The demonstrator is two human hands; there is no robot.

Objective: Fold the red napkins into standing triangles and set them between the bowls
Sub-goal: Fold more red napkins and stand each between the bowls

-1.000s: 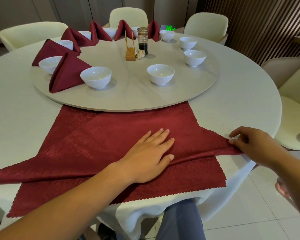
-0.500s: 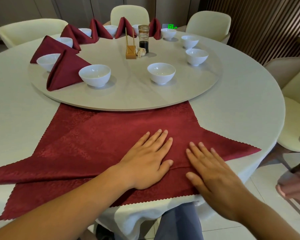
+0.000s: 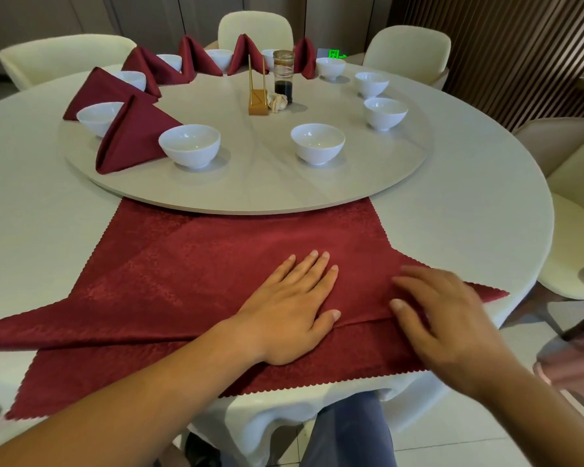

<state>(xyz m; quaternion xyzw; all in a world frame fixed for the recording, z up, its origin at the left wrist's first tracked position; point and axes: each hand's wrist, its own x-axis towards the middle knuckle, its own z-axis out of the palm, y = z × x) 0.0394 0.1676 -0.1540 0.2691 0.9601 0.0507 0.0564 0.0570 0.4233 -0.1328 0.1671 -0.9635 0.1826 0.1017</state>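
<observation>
The large red cloth napkin [image 3: 199, 281] with pinked edges is lying spread on the near part of the round white-clothed table [image 3: 469, 203]. Its far edge is meeting the rim of the round pale turntable [image 3: 267, 193], and its near edge is lying along the table's front. An upper layer is lying folded across it, with long points reaching out to the left and the right. The left hand [image 3: 294, 311] is pressing flat on the middle of the napkin, fingers straight and close together, gripping nothing. The right hand [image 3: 442, 325], somewhat blurred, is resting palm down just beside it on the right part of the fold, fingers extended and slightly spread, holding nothing. On the turntable, folded red napkin triangles [image 3: 132, 136] are standing between white porcelain bowls [image 3: 189, 146] along the left and far sides.
</observation>
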